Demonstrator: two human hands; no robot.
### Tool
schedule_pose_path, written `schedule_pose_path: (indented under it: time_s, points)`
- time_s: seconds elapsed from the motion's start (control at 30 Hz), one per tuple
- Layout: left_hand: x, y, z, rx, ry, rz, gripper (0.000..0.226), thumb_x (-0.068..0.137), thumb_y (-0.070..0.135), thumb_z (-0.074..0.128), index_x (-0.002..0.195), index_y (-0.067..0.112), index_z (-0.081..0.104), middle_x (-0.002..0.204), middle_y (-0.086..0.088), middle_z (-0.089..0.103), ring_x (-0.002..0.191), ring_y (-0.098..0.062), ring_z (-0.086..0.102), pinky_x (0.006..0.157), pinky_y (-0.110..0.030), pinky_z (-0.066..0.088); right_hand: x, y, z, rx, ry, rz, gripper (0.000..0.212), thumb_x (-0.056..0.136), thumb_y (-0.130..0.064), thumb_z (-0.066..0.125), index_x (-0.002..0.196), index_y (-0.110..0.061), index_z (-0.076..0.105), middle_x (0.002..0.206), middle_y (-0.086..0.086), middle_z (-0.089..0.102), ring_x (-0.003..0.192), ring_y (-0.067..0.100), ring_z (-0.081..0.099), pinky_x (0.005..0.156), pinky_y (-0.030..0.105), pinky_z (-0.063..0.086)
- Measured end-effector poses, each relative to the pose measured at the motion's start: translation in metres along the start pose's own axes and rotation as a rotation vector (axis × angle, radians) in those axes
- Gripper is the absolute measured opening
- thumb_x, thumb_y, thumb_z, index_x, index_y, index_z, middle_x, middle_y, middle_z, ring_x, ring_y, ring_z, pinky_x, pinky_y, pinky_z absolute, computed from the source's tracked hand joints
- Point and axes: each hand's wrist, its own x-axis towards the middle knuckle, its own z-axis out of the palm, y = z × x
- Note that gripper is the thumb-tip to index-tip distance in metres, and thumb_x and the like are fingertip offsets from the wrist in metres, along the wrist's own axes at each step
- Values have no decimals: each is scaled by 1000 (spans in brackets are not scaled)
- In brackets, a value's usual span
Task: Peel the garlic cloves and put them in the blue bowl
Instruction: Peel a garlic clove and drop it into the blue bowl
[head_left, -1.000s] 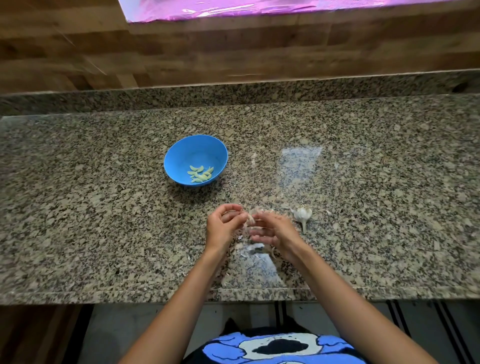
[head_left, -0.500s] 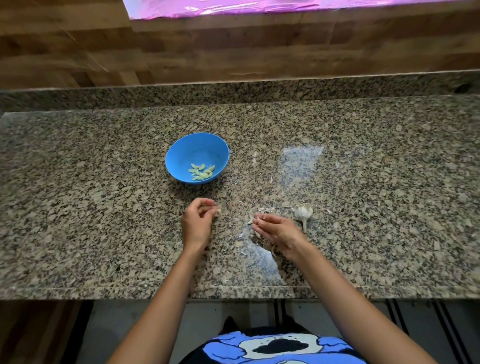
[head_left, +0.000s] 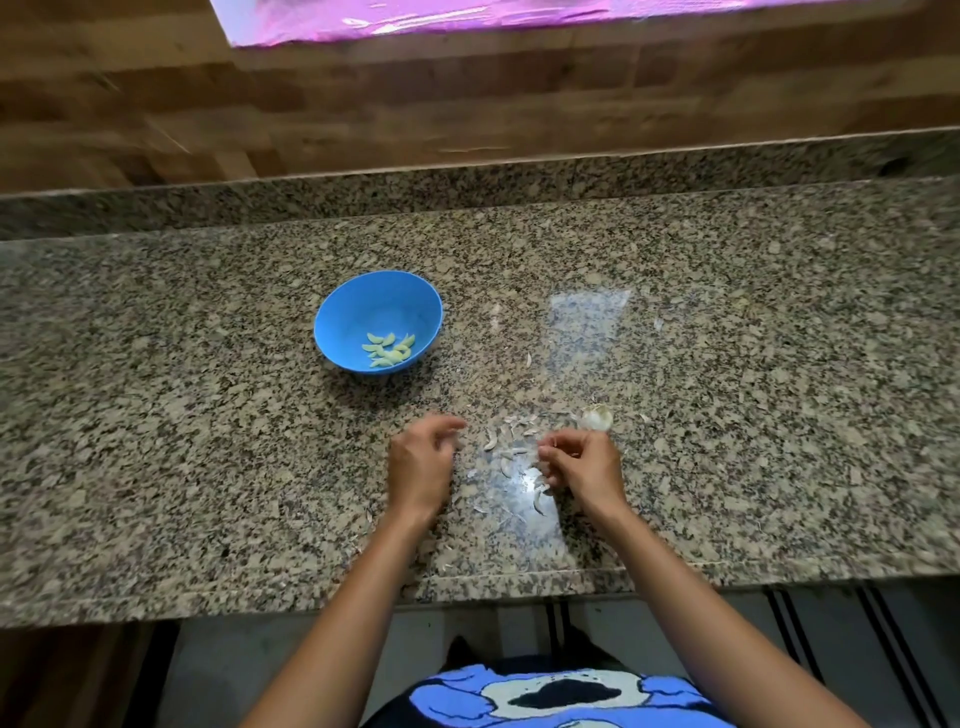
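The granite desk (head_left: 208, 441) carries the whole job, and it looks partway done. The blue bowl (head_left: 378, 322) sits on it, beyond the left hand, with a small heap of peeled cloves (head_left: 388, 351) in its bottom; that part counts as finished. Near the right hand lies the garlic bulb (head_left: 597, 417), so I judge more cloves are left to peel. Loose skins (head_left: 511, 452) are scattered between the hands. The left hand (head_left: 421, 465) is motion-blurred, fingers curled; I cannot tell whether its grip holds anything. The right hand (head_left: 582, 462) has its grip drawn narrow, fingertips (head_left: 545, 457) pinched together, perhaps on a clove, too small to confirm.
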Motion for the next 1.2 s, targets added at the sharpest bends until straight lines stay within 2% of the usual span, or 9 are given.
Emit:
schedule_pose_path:
  time_s: [0.2, 0.33, 0.57, 0.7, 0.93, 1.0, 1.07, 1.13, 1.2]
  points:
    - [-21, 12, 29, 190, -175, 84, 14, 85, 27, 66, 90, 14, 65, 80, 2, 66, 68, -8, 62, 67, -20, 55, -2, 7, 2, -267, -36, -47, 10, 79, -25, 70, 76, -17, 67, 70, -3, 68, 62, 18, 66, 60, 29, 55]
    - [-23, 18, 35, 295, -160, 162, 13, 89, 22, 62, 88, 10, 65, 82, -1, 64, 73, -11, 60, 70, -22, 54, -6, 6, 4, -507, -26, -129, 9, 84, -30, 67, 84, -21, 68, 77, -9, 67, 65, 4, 60, 51, 13, 40]
    - [-20, 16, 35, 263, -214, 86, 7, 86, 17, 64, 84, 13, 58, 77, 1, 59, 69, -13, 59, 67, -25, 55, -8, 5, 9, -679, 37, -215, 16, 88, -27, 61, 102, -21, 65, 109, -7, 53, 82, 5, 48, 55, 8, 31]
    - [-12, 14, 22, 13, -176, -68, 7, 85, 17, 68, 87, 12, 63, 75, 1, 67, 64, -10, 64, 57, -21, 53, -6, 9, 11, -643, 53, -358, 24, 89, -24, 59, 113, -22, 62, 116, -6, 54, 85, 7, 54, 62, 11, 40]
    - [-2, 21, 6, -615, -356, -246, 23, 81, -3, 67, 104, -2, 68, 84, -13, 73, 69, -16, 70, 62, -19, 55, 8, 2, 21, -333, -285, -290, 26, 92, -24, 55, 117, -21, 63, 109, 0, 69, 95, 12, 63, 87, 34, 52]
    - [3, 20, 2, -571, -337, -189, 23, 81, 0, 69, 104, 2, 68, 85, -12, 73, 73, -20, 72, 64, -23, 57, 15, -4, 20, -247, -358, -218, 19, 92, -22, 56, 102, -16, 70, 90, 8, 72, 70, 16, 59, 70, 33, 50]
    - [9, 16, 0, -303, -304, -36, 15, 83, 10, 69, 98, 10, 71, 80, -4, 73, 70, -16, 70, 63, -26, 58, 21, -7, 18, -254, -368, -208, 19, 89, -28, 58, 92, -16, 72, 80, 12, 71, 58, 21, 51, 59, 35, 43]
    - [9, 17, -3, -6, -309, 118, 9, 87, 23, 66, 91, 17, 72, 73, 2, 69, 61, -9, 63, 56, -19, 52, 23, -11, 17, -427, -317, -333, 23, 87, -35, 58, 92, -19, 73, 77, 5, 71, 57, 21, 60, 57, 32, 51]
    - [10, 19, -4, -16, -361, 92, 12, 89, 25, 63, 88, 17, 72, 70, 0, 66, 58, -9, 56, 53, -19, 46, 24, -13, 15, -644, -237, -563, 27, 91, -33, 51, 98, -17, 72, 77, 2, 71, 61, 16, 65, 57, 28, 55]
